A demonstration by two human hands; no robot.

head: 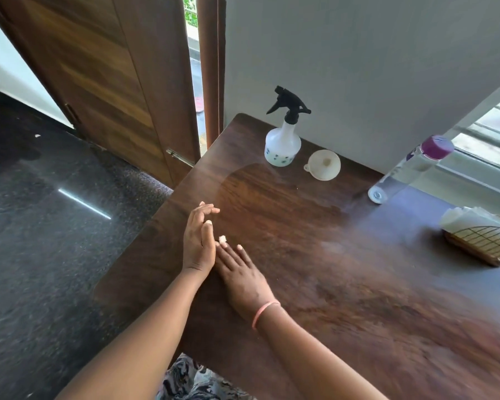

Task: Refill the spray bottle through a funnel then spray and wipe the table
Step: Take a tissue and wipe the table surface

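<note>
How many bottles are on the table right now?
2. The white spray bottle stands at the far edge by the wall, left of the funnel; the clear water bottle stands further right, near the window.

Daylight enters from the window point(491, 131) at the right edge of the frame and through the narrow door gap at top centre. It lays a pale sheen across the dark brown wooden tabletop point(344, 255). A bright streak glints on the black speckled floor point(41, 226) at left. Wide-angle bending and blur soften the edges.
</note>
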